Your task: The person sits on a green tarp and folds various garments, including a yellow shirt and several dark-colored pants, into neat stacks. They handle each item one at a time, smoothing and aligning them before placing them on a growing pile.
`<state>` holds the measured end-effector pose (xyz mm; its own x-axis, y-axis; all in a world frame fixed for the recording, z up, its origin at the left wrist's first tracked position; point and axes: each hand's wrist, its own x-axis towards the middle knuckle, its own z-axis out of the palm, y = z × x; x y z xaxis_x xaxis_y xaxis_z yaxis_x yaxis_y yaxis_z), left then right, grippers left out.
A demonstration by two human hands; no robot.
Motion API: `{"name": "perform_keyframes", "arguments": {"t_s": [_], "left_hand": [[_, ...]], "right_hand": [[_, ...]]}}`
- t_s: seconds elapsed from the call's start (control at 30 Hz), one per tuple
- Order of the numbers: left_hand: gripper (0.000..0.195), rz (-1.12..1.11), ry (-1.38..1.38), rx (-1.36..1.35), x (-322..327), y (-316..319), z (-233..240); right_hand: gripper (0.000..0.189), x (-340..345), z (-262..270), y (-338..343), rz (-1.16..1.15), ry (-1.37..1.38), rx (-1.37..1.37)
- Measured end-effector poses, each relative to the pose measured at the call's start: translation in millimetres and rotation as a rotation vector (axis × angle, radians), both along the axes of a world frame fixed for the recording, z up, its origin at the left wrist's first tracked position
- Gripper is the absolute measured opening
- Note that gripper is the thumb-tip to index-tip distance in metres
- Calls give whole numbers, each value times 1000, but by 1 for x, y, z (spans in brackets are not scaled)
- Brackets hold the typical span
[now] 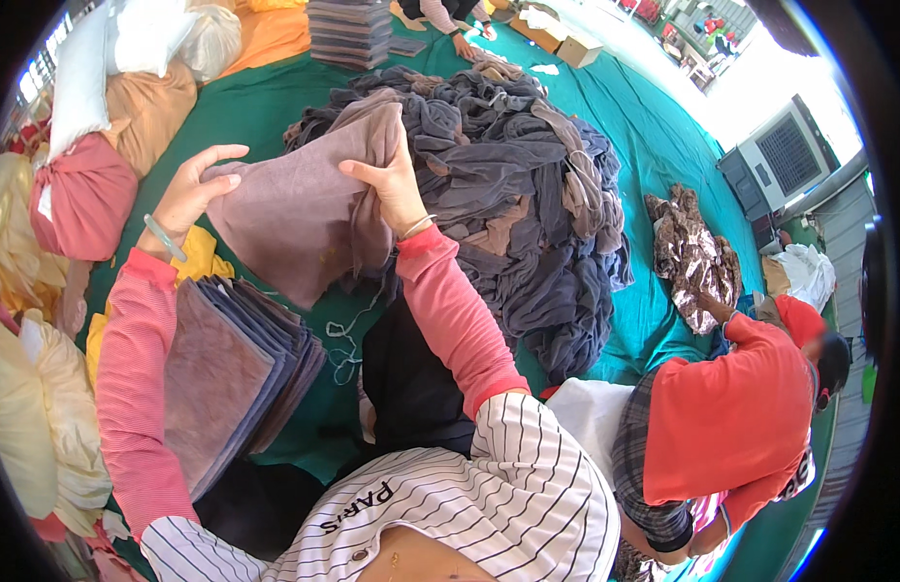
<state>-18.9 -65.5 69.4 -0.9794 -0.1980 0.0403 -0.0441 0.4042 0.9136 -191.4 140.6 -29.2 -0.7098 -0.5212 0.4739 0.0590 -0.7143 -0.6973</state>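
A mauve-brown cloth (pixel 304 211) is stretched between my two raised hands. My left hand (pixel 195 193) pinches its left corner between thumb and fingers. On the other side, my right hand (pixel 392 182) grips the gathered right part, thumb in front and fingers hidden behind the fabric. Beyond and to the right of it lies a large heap of crumpled dark grey and brown cloths (pixel 494 167). Below my left hand, beside my left forearm, stands a stack of flat folded brown and grey cloths (pixel 217 371).
Filled cloth bundles (pixel 86 196) line the left side. A person in red (pixel 726 415) bends at the right near a shiny brown cloth (pixel 694 254). At the far edge, another person's hands are near another folded stack (pixel 348 33). White string (pixel 341 331) lies on the green ground sheet.
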Motion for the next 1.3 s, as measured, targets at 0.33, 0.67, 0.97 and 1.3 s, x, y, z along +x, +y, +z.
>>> {"name": "perform_keyframes", "arguments": {"t_s": [0.33, 0.67, 0.97, 1.3], "left_hand": [[68, -58, 206, 582, 15, 13, 21], [50, 163, 30, 271, 49, -59, 6], [46, 315, 137, 416, 61, -74, -3], [48, 318, 231, 394, 83, -103, -7]], "right_hand": [[63, -14, -34, -12, -624, 157, 462], [17, -22, -63, -16, -198, -320, 402], [26, -17, -43, -6, 414, -814, 111], [11, 2, -33, -13, 232, -449, 302]]}}
